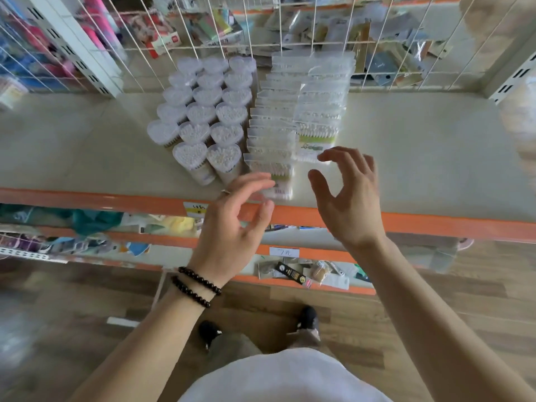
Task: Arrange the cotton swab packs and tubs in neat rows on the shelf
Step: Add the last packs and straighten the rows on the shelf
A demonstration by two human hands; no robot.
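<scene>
Several heart-shaped clear tubs of cotton swabs stand in three rows on the pale shelf. To their right, flat clear swab packs stand overlapped in a row, and a second row of packs lies beside it. My left hand hovers at the shelf's front edge with relaxed fingers, its fingertips close to the frontmost pack. My right hand is spread open just right of that pack, fingertips near the front pack of the second row. Neither hand holds anything.
A white wire grid backs the shelf, with mixed goods behind it. An orange rail edges the shelf front, carrying a yellow price tag. Lower shelves hold small packaged items. The wooden floor and my feet are below.
</scene>
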